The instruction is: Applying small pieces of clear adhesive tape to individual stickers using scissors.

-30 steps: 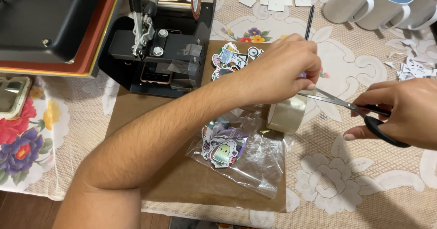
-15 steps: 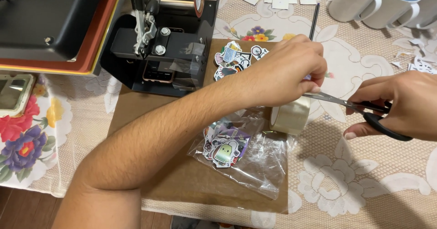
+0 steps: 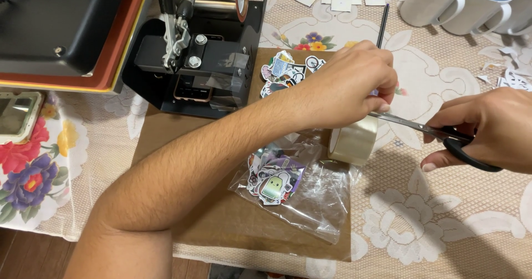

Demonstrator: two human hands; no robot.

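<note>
Left hand (image 3: 349,85) fingers pinched together above the clear tape roll (image 3: 353,141), which hangs mid-frame; right hand (image 3: 487,129) fingers gripping black scissors (image 3: 438,135), blades at the pinch. Sticker bag (image 3: 293,193) at 7 o'clock of roll, loose stickers (image 3: 285,71) at 11, mugs (image 3: 443,2) at 1, black press (image 3: 194,52) at 10 on the surface (image 3: 432,218).

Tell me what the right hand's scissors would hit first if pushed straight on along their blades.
Probably the left hand: the black-handled scissors in the right hand point at its fingers, above the clear tape roll.
</note>
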